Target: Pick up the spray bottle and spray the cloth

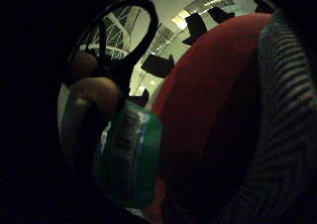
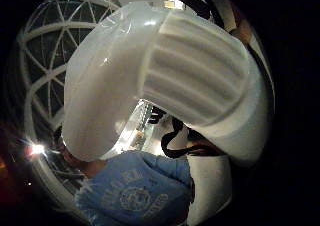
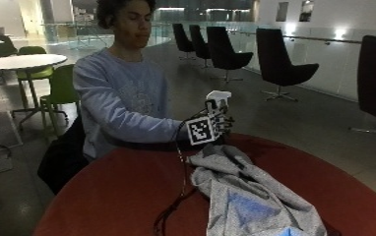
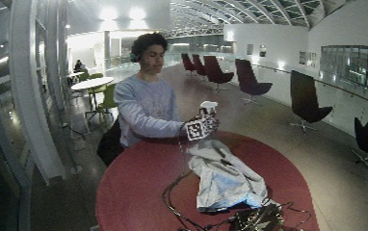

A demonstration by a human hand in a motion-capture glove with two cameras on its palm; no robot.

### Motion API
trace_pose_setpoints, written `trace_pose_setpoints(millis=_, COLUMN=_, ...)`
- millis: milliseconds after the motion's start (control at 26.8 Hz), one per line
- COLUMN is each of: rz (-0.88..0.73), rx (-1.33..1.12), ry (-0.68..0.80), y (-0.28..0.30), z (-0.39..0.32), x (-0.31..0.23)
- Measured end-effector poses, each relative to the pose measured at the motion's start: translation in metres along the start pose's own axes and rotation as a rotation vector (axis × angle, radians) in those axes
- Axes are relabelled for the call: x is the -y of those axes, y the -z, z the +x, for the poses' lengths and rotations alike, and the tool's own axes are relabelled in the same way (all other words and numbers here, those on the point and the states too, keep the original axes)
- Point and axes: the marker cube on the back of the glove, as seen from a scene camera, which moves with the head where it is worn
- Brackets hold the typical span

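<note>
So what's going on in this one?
A person sits at a round red table and holds a spray bottle up in the gloved right hand, lifted off the table with its white head on top. A grey cloth lies crumpled on the table just below and in front of that hand. The thumb side palm view is filled by the bottle's white head, so it sits close in the palm. No spray is visible.
</note>
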Motion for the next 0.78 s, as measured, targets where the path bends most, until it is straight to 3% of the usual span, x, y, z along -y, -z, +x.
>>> trace_pose_setpoints(millis=448, rz=-0.076, rx=-0.071, ry=-0.013, y=0.005, z=0.008, x=-0.011)
trace_pose_setpoints(millis=784, rz=-0.189, rx=-0.369, ry=0.023, y=0.089, z=-0.008, x=-0.065)
